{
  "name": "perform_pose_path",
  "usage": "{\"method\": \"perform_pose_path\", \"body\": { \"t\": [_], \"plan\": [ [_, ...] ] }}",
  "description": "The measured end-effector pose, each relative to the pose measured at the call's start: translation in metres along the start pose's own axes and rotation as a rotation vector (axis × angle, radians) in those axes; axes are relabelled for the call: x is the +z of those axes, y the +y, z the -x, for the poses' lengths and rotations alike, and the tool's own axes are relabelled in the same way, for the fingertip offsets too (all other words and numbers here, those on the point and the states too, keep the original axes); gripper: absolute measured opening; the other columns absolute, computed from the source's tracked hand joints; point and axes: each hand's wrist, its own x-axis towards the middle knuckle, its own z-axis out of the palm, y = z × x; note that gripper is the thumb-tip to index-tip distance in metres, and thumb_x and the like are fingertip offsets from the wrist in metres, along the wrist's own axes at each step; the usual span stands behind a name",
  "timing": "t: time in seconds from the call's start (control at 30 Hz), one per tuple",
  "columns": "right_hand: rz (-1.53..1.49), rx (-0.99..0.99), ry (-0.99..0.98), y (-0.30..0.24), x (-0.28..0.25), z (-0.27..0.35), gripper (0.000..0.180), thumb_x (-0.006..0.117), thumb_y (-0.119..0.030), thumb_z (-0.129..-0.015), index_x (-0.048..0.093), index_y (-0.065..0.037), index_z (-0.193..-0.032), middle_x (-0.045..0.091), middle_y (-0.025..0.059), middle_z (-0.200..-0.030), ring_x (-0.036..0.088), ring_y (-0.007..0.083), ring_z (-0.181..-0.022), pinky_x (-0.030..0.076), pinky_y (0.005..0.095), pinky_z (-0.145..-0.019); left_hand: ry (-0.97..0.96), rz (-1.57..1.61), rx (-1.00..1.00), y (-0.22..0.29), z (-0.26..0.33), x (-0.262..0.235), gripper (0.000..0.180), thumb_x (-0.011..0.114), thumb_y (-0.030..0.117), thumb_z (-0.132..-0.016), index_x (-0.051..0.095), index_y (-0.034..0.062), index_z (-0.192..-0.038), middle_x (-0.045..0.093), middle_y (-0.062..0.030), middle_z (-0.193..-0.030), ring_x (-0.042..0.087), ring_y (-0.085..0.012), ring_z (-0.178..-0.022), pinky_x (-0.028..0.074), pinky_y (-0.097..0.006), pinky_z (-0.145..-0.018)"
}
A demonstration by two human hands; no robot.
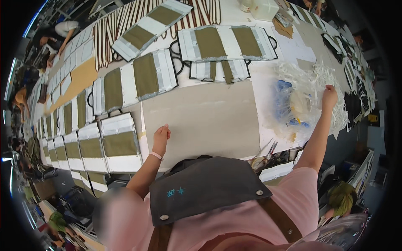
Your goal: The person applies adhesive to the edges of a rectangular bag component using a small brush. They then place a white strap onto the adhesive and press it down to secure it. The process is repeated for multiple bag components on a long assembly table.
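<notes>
Pale grey flat rectangular sheet (209, 117) laid at centre. Tangled heap of thin white strips (340, 112), seen at between 2 and 3 o'clock, reached into by the right hand (330, 97); clear-and-blue crumpled plastic bag (289, 102) heaped against its left side. Right fingers look bunched at the strips; whether one is pinched cannot be told. Left hand (161, 138) held at 8 o'clock above the sheet's left edge, fingers half-curled, nothing seen in it; whether its fingertips meet cannot be told. Step in hand judged to be the drawing of a strip: best gripped near a loose end, lifted slowly, with neighbours shaken free so that no knot is pulled tight and the bag is not dragged along. Strip ends are lost in the tangle; bag contents are blurred by folds; the slim dark-handled tool (272, 149) at 4 o'clock is too small to identify.
</notes>
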Motion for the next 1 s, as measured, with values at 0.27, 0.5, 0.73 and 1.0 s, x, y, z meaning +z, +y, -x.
{"method": "perform_pose_path", "body": {
  "t": [0.27,0.5,0.73,1.0],
  "plan": [
    [-0.361,-0.351,0.508,-0.194,-0.157,0.044,0.017,0.056,-0.01,-0.087,0.068,-0.005,-0.098,0.068,0.0076,-0.089,0.063,0.0164,-0.08,0.047,0.0267,-0.072,-0.168,-0.088,0.005,-0.067,0.037,-0.047,0.018,0.041,-0.003,-0.078,0.057,0.0046,-0.085,0.053,-0.0011,-0.073,0.046,-0.0081,-0.061,0.04,-0.02,-0.058],
    [-0.717,-0.668,0.632,-0.319,-0.182,0.059,0.014,0.061,-0.002,-0.085,0.069,-0.003,-0.096,0.068,0.0059,-0.085,0.06,0.0104,-0.073,0.047,0.0226,-0.067,-0.14,-0.064,-0.121,-0.078,0.076,-0.058,0.008,0.056,0.008,-0.084,0.058,0.0029,-0.089,0.051,0.0005,-0.071,0.045,-0.0072,-0.06,0.039,-0.021,-0.055],
    [-0.719,-0.912,0.627,-0.387,-0.127,0.058,0.015,0.058,-0.001,-0.085,0.066,-0.003,-0.097,0.066,0.0095,-0.088,0.061,0.0198,-0.076,0.047,0.028,-0.068,-0.06,0.133,-0.111,-0.099,0.125,-0.089,0.016,0.056,0.019,-0.089,0.055,0.005,-0.081,0.052,0.0003,-0.072,0.046,-0.007,-0.064,0.04,-0.021,-0.061],
    [-0.476,-1.073,-0.013,-0.388,0.056,0.088,0.019,0.054,-0.008,-0.085,0.062,-0.002,-0.101,0.062,0.0173,-0.094,0.058,0.0373,-0.086,0.045,0.0436,-0.076,0.222,0.214,-0.2,-0.139,0.167,-0.117,0.028,0.06,0.025,-0.086,0.053,0.0062,-0.067,0.045,0.0009,-0.059,0.04,-0.0084,-0.058,0.032,-0.023,-0.053]
  ]
}}
